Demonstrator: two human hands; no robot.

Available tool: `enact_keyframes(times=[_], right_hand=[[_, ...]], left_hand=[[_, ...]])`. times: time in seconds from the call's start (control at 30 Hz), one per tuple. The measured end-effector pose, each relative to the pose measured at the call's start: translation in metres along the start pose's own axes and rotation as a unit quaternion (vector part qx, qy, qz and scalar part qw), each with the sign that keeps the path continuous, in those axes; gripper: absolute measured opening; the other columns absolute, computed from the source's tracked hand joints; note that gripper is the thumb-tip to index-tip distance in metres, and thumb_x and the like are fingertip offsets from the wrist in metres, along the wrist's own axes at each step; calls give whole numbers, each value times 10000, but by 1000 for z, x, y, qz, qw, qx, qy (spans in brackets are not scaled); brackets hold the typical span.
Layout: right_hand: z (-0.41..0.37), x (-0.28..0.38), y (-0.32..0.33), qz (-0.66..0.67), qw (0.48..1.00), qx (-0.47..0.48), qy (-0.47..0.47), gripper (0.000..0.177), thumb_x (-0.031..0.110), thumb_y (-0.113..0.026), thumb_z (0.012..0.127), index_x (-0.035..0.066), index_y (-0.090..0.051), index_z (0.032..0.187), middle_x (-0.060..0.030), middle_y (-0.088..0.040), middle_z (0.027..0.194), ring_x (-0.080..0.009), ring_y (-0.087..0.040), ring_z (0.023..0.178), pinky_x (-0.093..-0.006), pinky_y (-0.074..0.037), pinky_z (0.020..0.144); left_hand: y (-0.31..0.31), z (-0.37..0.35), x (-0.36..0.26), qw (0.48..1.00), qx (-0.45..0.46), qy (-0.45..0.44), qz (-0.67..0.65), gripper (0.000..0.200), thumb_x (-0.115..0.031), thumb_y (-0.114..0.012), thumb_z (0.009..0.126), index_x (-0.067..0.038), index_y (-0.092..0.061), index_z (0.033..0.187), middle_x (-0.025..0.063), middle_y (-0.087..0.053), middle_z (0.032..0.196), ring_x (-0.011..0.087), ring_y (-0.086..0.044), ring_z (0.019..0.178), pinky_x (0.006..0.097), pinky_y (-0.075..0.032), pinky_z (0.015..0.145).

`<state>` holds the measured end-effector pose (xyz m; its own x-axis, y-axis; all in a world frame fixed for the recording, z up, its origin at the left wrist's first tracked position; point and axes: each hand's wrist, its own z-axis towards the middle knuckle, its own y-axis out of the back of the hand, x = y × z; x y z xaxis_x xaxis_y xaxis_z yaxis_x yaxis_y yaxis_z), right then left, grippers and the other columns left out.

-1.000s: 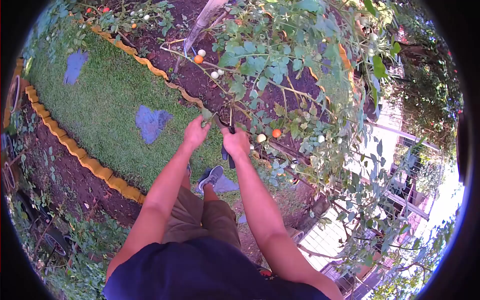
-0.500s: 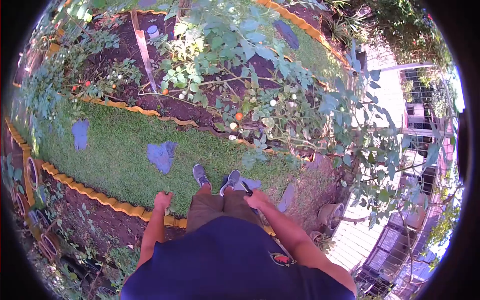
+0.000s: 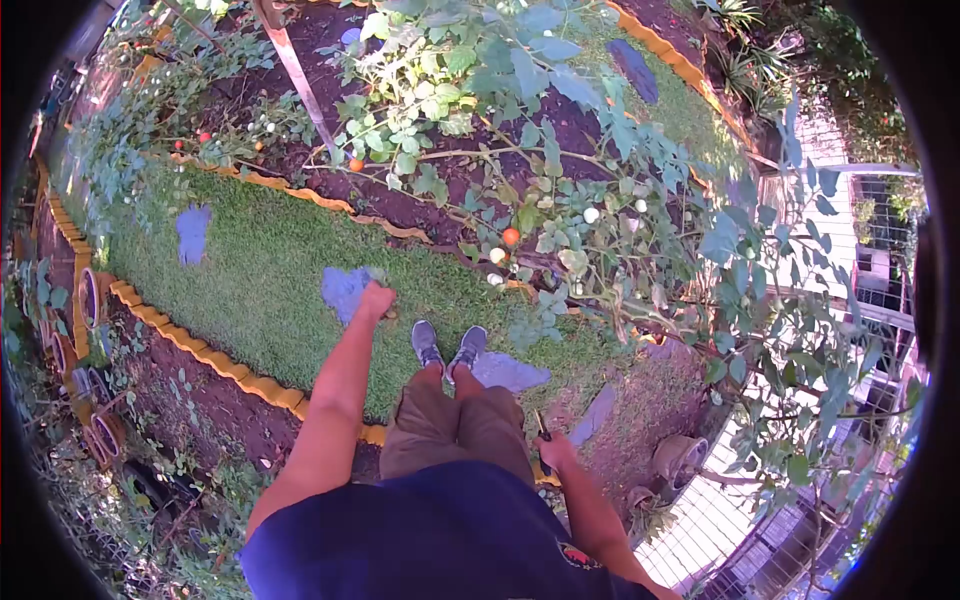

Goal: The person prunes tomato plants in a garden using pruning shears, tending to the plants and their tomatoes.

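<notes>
My left hand [image 3: 377,300] is stretched forward above a grey stepping stone [image 3: 342,288] in the grass. Its fingers are closed, and a small pale-green bit seems to show at them, too small to name. Low by my right thigh, my right hand [image 3: 556,453] grips a small black-handled tool [image 3: 544,432] with a thin, narrow tip pointing forward. Tomato plants [image 3: 560,220] sprawl ahead of both hands. On them hang an orange tomato [image 3: 511,237], a pale tomato [image 3: 497,256] and several others.
I stand on a grass path [image 3: 260,250] edged with wavy yellow border [image 3: 215,362]. A wooden stake [image 3: 292,75] leans in the planted bed. To the right are a clay pot [image 3: 679,460], leafy branches [image 3: 760,260] and a wire fence [image 3: 880,260].
My left hand has risen and reached forward from beside my leg. The right hand has drawn back slightly and outward with the tool. The view has shifted, so plants sit further right.
</notes>
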<state>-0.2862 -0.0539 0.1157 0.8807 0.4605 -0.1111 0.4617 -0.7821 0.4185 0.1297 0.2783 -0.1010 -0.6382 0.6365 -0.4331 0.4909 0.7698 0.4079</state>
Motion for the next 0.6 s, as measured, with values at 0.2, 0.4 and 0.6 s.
enact_keyframes(times=[0.2, 0.4, 0.6], right_hand=[[-13, -1, 8, 30, 1000, -5, 8, 614, 510, -613, 811, 8, -631, 1163, -301, -657, 1126, -439, -623, 1112, -495, -481, 972], [7, -28, 12, 63, 998, -7, 7, 604, 506, -609, 809, 22, -632, 1170, -291, -658, 1139, -427, -623, 1123, -490, -481, 977], [-4, -16, 39, 83, 995, -16, 55, 590, 491, -650, 791, 18, -652, 1144, -256, -676, 1125, -391, -649, 1077, -451, -497, 935]], left_hand=[[-11, 39, -130, 976, -152, -143, 64, 809, -335, -762, 766, 18, -430, 1414, 247, -663, 1194, 429, -624, 1127, 457, -503, 960], [33, -10, -171, 953, -143, -258, 71, 710, -334, -758, 777, -11, -519, 1363, 240, -673, 1169, 403, -639, 1108, 444, -503, 966], [22, -98, -14, 946, 34, -196, 257, 486, -324, -687, 835, -15, -646, 1208, 235, -677, 1158, 392, -648, 1085, 436, -518, 935]])
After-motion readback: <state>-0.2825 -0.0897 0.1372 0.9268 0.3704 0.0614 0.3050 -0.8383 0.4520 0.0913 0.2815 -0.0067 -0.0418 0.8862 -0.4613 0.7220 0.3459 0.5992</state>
